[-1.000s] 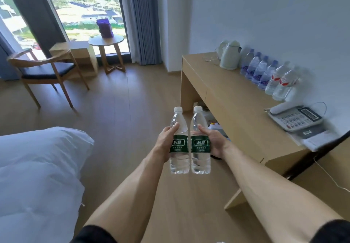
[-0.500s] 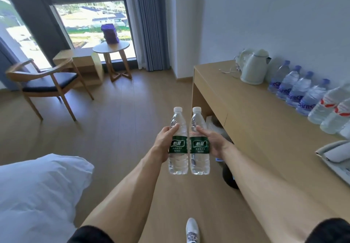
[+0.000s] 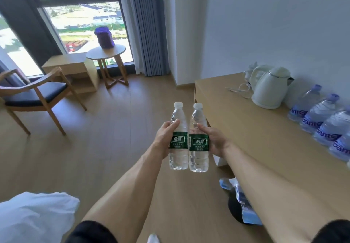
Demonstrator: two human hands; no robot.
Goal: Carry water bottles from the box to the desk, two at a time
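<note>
The desk (image 3: 265, 138) has drawn nearer as my left hand (image 3: 164, 138) grips one upright bottle (image 3: 178, 148) and my right hand (image 3: 216, 140) grips the other bottle (image 3: 198, 150), side by side.

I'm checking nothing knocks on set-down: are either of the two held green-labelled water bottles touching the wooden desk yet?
Apart. The head view shows both green-labelled clear bottles held upright in the left hand and right hand, floor visible beneath them, left of the wooden desk.

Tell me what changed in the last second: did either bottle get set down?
No. The view swung left along the desk: the phone left the frame and the kettle looms nearer. Left hand and right hand still grip their upright green-label bottles, side by side.
</note>
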